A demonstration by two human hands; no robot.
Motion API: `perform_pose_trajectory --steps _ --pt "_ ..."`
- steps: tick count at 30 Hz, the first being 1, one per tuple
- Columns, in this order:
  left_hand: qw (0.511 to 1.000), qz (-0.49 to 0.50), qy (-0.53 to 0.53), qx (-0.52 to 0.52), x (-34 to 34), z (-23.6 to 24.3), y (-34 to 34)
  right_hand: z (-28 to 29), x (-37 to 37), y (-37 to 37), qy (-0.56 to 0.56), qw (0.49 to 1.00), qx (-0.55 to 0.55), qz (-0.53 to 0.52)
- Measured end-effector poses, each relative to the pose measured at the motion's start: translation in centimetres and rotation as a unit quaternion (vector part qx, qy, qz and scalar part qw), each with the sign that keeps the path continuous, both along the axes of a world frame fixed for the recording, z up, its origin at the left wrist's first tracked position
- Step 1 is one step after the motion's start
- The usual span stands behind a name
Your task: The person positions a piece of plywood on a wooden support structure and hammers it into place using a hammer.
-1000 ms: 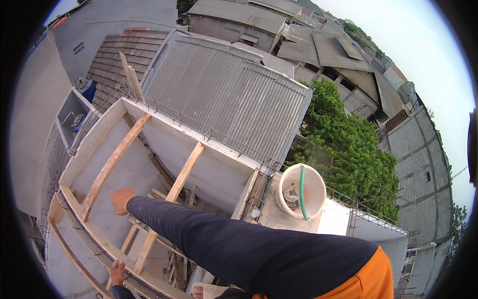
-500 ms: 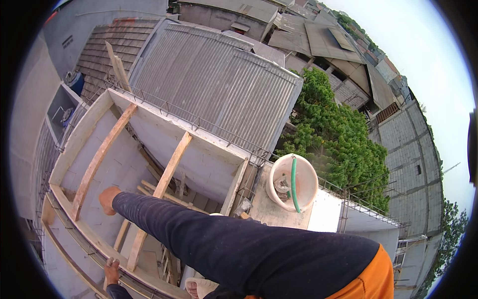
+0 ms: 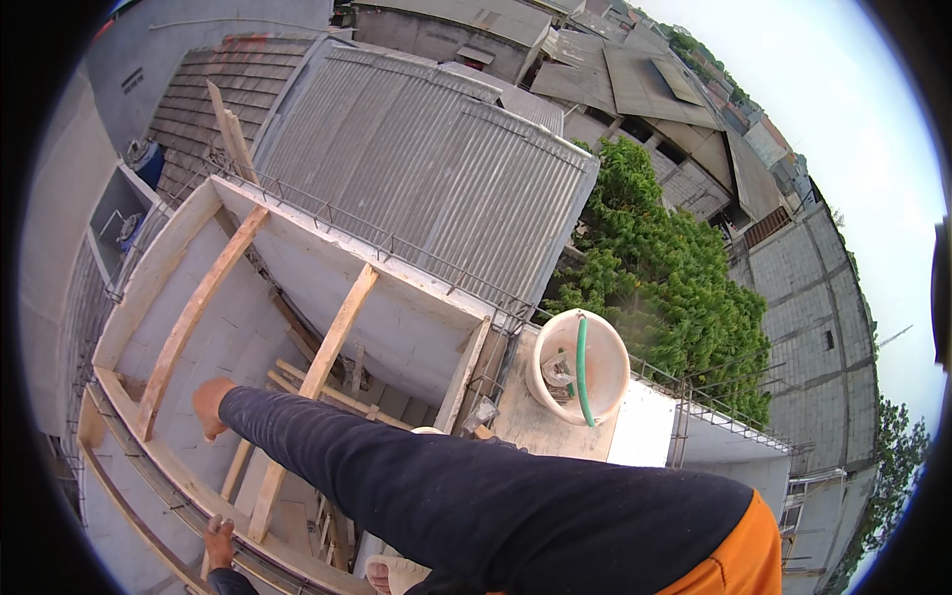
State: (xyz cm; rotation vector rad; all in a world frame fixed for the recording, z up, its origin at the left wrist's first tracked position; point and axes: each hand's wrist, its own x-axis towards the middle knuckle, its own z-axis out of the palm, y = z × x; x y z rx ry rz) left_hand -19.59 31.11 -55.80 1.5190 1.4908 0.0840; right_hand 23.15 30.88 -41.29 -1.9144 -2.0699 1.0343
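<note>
My right hand (image 3: 210, 405) reaches out in a dark sleeve over the opening between two wooden crosspieces (image 3: 198, 317) (image 3: 339, 327); its fingers curl downward, and whatever they may hold is too small to make out. Lower down, my left hand (image 3: 218, 543) grips the near edge (image 3: 183, 481) of the pale-walled frame, beside thin rods. Under the crosspieces lie loose timber lengths (image 3: 297, 377). A white bucket (image 3: 555, 337) with a green hose in it stands on a board (image 3: 516, 412) at the right. My sandalled foot (image 3: 382, 573) shows at the bottom.
I am high up. Steel rebar (image 3: 397, 243) lines the far wall top. Beyond are a corrugated roof (image 3: 416, 159), a tiled roof (image 3: 198, 99), a leafy tree (image 3: 664, 278) and a block wall (image 3: 813, 337). Upright planks (image 3: 228, 134) and a blue barrel (image 3: 147, 157) are at the back left.
The view has shifted slightly, so the surroundings sit further left and higher in the picture. Both my hands keep much the same places on and over the frame.
</note>
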Motion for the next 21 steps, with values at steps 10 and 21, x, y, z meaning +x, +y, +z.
perform_pose_trajectory --steps 10,21 --pt "0.999 0.016 -0.029 0.009 -3.0 -2.1 1.6 1.1 -1.0 0.2 0.017 0.999 0.009 -0.046" --pt "0.998 0.025 -0.051 -0.005 -2.9 -2.1 0.6 -1.5 -1.2 0.5 -0.004 0.999 0.022 -0.025"
